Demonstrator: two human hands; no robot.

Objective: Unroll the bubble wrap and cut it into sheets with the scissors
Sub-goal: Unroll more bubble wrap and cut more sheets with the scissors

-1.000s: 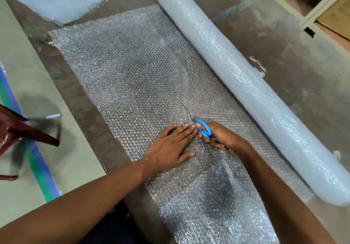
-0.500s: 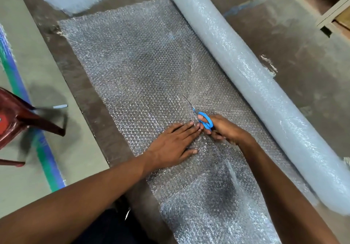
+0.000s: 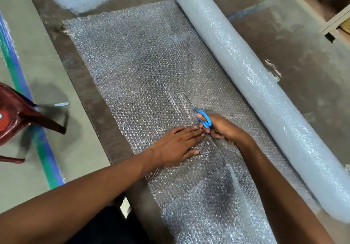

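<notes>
Lying on concrete floor (image 3: 284,41), bubble wrap (image 3: 136,69): left hand (image 3: 176,145) flat, right hand (image 3: 223,128) gripping scissors (image 3: 202,118).

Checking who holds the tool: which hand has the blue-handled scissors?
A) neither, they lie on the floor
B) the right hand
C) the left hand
B: the right hand grips the scissors, while the left hand lies flat on the bubble wrap.

Both forearms are bare to the frame's edge, with no sleeve, watch or ring showing on the left hand (image 3: 176,145) or right hand (image 3: 223,128), and short, unpainted nails
</notes>
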